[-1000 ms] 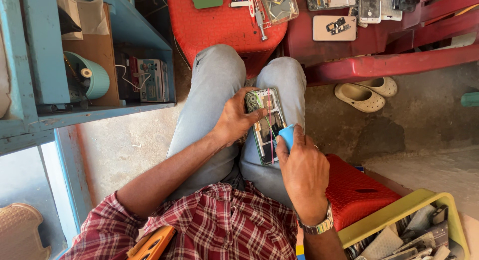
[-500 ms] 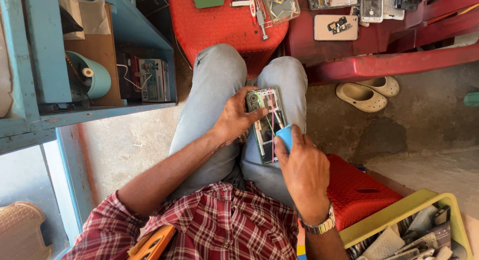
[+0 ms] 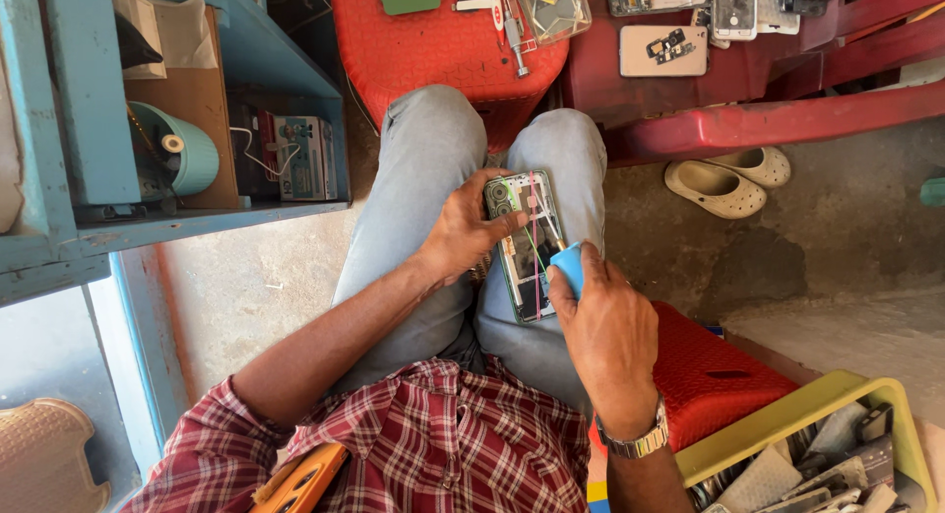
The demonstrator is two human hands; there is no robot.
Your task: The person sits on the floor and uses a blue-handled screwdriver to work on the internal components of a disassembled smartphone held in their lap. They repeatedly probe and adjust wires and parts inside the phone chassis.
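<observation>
I have the opened phone point(image 3: 524, 245) lying face down across my right thigh, its back cover off, so the green inner frame, the camera block at the far end and the thin red and green wires running along it are all bare. My left hand point(image 3: 463, 232) is closed around the phone's left edge, thumb on top near the cameras, pinning it to my jeans. My right hand point(image 3: 602, 326) is closed around the blue handle point(image 3: 568, 267) of a small tool, its tip set down on the phone's right side about midway along; the tip is too fine for me to say what kind of tool it is. As I judge it, the opening is done and I am in the middle of the inside work; closing up is left, since no cover sits on the phone. Ahead of my knees the red stool point(image 3: 433, 50) carries a clear parts box and small tools, and the yellow crate point(image 3: 787, 415) by my right elbow holds spare phone pieces.
</observation>
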